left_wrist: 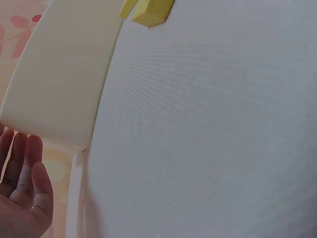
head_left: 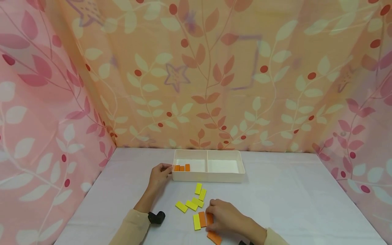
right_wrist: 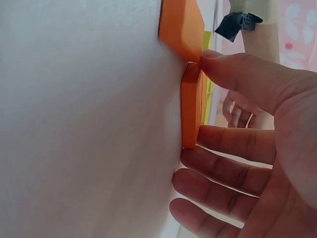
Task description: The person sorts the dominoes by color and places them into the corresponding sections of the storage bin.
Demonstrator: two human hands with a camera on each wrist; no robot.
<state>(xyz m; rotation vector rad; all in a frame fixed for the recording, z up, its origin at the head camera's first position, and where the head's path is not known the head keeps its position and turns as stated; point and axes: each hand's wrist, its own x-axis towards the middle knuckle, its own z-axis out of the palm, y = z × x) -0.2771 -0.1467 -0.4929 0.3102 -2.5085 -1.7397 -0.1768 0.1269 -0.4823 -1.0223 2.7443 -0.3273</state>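
Two bare hands at a white-covered table (head_left: 284,204). A white two-compartment box (head_left: 202,177) stands near the middle of the table's back edge, its long side roughly parallel to that edge. Three orange blocks (head_left: 182,168) lie in its left compartment, toward the front-left corner. The left hand (head_left: 158,176), fingers loosely extended, touches the box's left end with its fingertips. The right hand (head_left: 228,216), nearer the table's front, pinches an orange block (right_wrist: 191,104) between thumb and fingers, thumb at one end and fingers at the other; this block is at the table surface. Just beside it, on the side toward the table's left edge, lie a second orange block (head_left: 202,219) and a yellow block (head_left: 196,222); another orange block (head_left: 214,237) lies closer to the front. Five yellow blocks (head_left: 191,205) lie scattered between this group and the box. Floral cloth (head_left: 211,68) rises behind the back edge.
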